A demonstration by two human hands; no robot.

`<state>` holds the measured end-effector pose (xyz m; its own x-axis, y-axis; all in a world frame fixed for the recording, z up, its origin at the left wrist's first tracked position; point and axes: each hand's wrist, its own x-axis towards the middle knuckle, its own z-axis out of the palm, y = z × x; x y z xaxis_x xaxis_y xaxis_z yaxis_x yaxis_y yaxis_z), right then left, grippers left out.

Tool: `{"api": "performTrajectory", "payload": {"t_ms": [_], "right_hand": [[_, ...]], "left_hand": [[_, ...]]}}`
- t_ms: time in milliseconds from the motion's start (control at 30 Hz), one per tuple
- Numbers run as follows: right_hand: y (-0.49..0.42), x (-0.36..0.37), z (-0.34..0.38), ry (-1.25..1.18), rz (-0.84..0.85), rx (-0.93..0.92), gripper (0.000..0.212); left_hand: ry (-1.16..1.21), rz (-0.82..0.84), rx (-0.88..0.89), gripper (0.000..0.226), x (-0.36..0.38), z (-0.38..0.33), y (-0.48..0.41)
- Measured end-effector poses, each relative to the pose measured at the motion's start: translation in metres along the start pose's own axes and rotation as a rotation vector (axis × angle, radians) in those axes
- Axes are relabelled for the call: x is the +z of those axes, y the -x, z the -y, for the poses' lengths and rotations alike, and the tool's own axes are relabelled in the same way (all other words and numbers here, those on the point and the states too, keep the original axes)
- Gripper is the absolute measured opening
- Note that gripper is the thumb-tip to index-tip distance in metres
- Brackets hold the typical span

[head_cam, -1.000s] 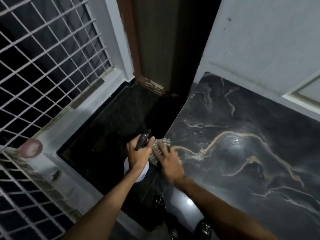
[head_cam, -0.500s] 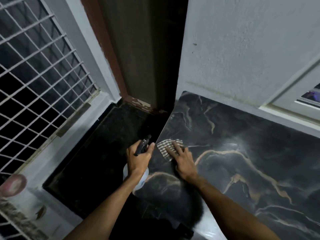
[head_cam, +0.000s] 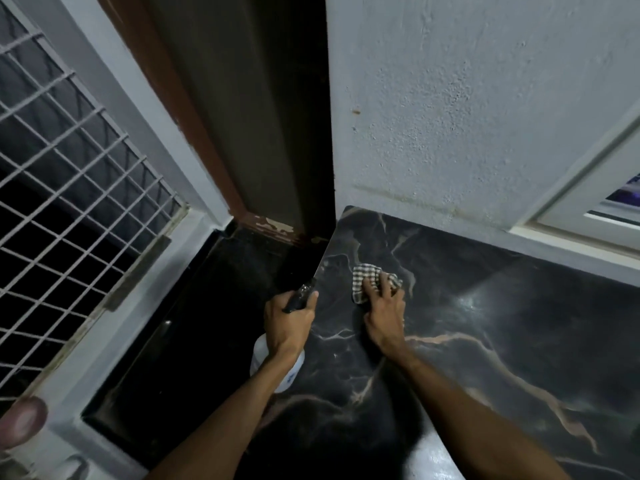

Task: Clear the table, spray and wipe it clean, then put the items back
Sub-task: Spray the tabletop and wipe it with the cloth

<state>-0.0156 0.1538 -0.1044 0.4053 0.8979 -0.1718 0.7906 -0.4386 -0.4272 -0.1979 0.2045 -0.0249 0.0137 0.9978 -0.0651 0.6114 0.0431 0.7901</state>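
Marble-patterned dark table (head_cam: 502, 341) near its far corner, where the right hand (head_cam: 384, 315) presses a checked cloth (head_cam: 365, 277) with fingers spread; the left hand (head_cam: 289, 320) grips a spray bottle (head_cam: 277, 362).

Dim all round, with grain in the dark areas. Light falls from the near side: a hazy glare spot sits on the glossy table (head_cam: 519, 306) to the right, another on its near edge, and a broad soft shadow covers its near left part. The far wall (head_cam: 467, 116) is evenly lit and the doorway (head_cam: 277, 133) almost black. The window grille (head_cam: 69, 185) bows at the left edge, and a pinkish blob (head_cam: 20, 424) near left is out of focus.
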Motion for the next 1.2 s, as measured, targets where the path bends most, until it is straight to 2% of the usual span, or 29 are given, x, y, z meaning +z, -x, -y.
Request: {"api": "performTrajectory", "payload": {"t_ms": [167, 300, 333, 433, 467, 500, 600, 633, 700, 767, 800, 933, 1000, 1033, 1067, 1133, 1200], "right_hand": [[-0.002, 0.023, 0.017, 0.029, 0.047, -0.224, 0.074], [-0.061, 0.016, 0.031, -0.020, -0.050, 0.080, 0.081], [-0.072, 0.020, 0.043, -0.017, -0.042, 0.054, 0.080], [-0.091, 0.027, 0.054, 0.075, 0.051, -0.258, 0.079], [-0.107, 0.020, 0.049, 0.098, 0.037, -0.295, 0.077], [-0.130, 0.012, 0.041, 0.107, -0.004, -0.242, 0.073], [-0.185, -0.009, 0.031, 0.036, -0.122, 0.165, 0.070], [-0.190, -0.009, 0.040, 0.043, -0.112, 0.179, 0.069], [-0.186, 0.000, 0.056, 0.115, -0.037, 0.025, 0.068], [-0.173, 0.001, 0.042, 0.188, 0.008, -0.120, 0.070], [-0.170, -0.008, 0.022, 0.196, -0.029, -0.091, 0.070], [-0.118, -0.055, -0.098, 0.104, -0.208, 0.477, 0.066], [-0.086, -0.063, -0.114, 0.070, -0.231, 0.593, 0.065], [-0.073, -0.057, -0.103, 0.042, -0.221, 0.555, 0.063], [-0.067, -0.042, -0.081, 0.013, -0.205, 0.440, 0.062], [-0.042, -0.003, -0.032, -0.009, -0.146, 0.128, 0.062], [-0.006, 0.019, 0.003, 0.070, 0.032, -0.167, 0.070]], "left_hand": [[0.016, 0.056, -0.019, 0.045, 0.008, 0.003, -0.037], [0.011, 0.068, 0.023, 0.049, 0.011, 0.013, -0.078], [0.020, 0.057, 0.038, 0.050, 0.011, 0.014, -0.090], [0.042, 0.063, 0.108, 0.045, 0.009, 0.014, -0.112], [0.052, 0.073, 0.121, 0.043, 0.009, 0.014, -0.116], [0.064, 0.080, 0.124, 0.042, 0.009, 0.014, -0.122], [0.117, 0.100, 0.150, 0.042, 0.015, 0.013, -0.136], [0.119, 0.103, 0.163, 0.041, 0.016, 0.011, -0.138], [0.107, 0.119, 0.189, 0.040, 0.020, 0.008, -0.142], [0.100, 0.140, 0.216, 0.039, 0.023, 0.003, -0.141], [0.102, 0.144, 0.227, 0.038, 0.024, 0.000, -0.139], [0.125, 0.162, 0.271, 0.037, 0.025, -0.010, -0.123], [0.122, 0.168, 0.280, 0.038, 0.027, -0.014, -0.109], [0.118, 0.173, 0.280, 0.038, 0.028, -0.016, -0.098], [0.116, 0.174, 0.276, 0.038, 0.029, -0.016, -0.093], [0.085, 0.178, 0.301, 0.034, 0.031, -0.020, -0.071], [0.056, 0.159, 0.334, 0.030, 0.035, -0.024, -0.043]]}}
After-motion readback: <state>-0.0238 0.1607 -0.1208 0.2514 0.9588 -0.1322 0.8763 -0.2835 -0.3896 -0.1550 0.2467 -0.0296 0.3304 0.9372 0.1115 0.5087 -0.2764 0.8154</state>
